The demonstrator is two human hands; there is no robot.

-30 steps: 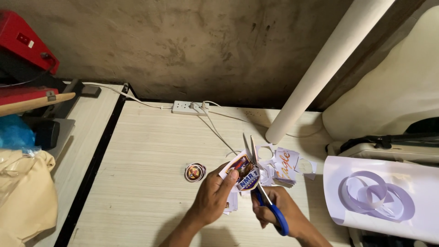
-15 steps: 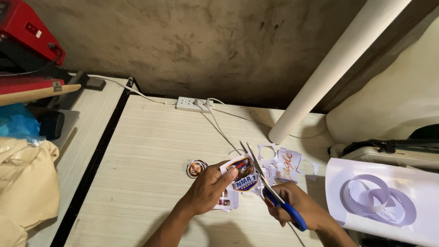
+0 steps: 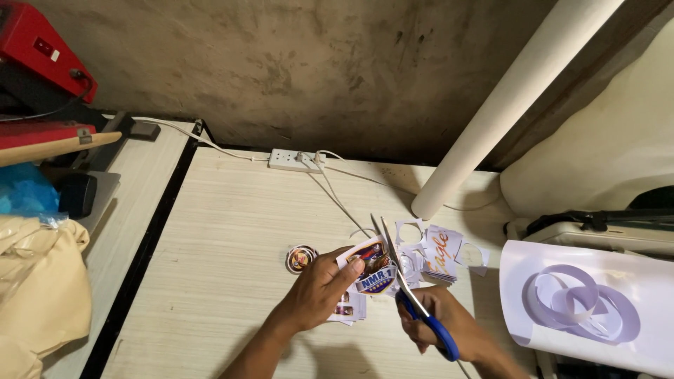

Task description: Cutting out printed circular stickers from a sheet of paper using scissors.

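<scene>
The right hand [image 3: 439, 319] grips blue-handled steel scissors [image 3: 411, 295], blades parted around the edge of a small printed colourful paper sheet [image 3: 372, 270] that the left hand [image 3: 319, 291] pinches between thumb and fingers just above the pale wood-grain table [image 3: 225, 231]. One round cut-out printed disc [image 3: 301, 258] lies finished just left of the hands; more uncut printed sheets [image 3: 347, 309] sit beneath them. White paper offcuts with round holes [image 3: 435, 249] pile to the right, near a white paper roll [image 3: 512, 105].
</scene>
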